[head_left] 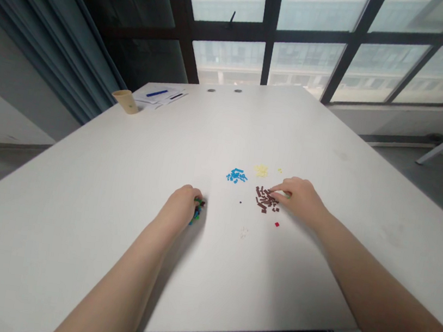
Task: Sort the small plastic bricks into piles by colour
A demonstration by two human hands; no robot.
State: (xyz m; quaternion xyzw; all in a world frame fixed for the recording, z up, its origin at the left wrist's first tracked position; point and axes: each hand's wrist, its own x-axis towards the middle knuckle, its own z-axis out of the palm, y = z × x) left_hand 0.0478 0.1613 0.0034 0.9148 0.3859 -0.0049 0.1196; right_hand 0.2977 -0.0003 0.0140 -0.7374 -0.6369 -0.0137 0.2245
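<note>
My left hand (pixel 179 209) rests on the white table (pixel 121 174) with its fingers curled around a small clump of green and blue pieces (pixel 197 210). My right hand (pixel 302 196) lies to the right, fingertips pinched at the edge of a pile of dark brown pieces (pixel 265 199). Beyond that pile sit a pile of blue pieces (pixel 236 176) and a pile of pale yellow pieces (pixel 261 170). A single red piece (pixel 277 224) and a few faint white pieces (pixel 243 230) lie nearer to me.
A tan paper cup (pixel 125 101) stands at the far left corner, beside papers with pens (pixel 161 95). Large windows run behind the table. A dark curtain hangs at the left. The table's front edge is close to my body.
</note>
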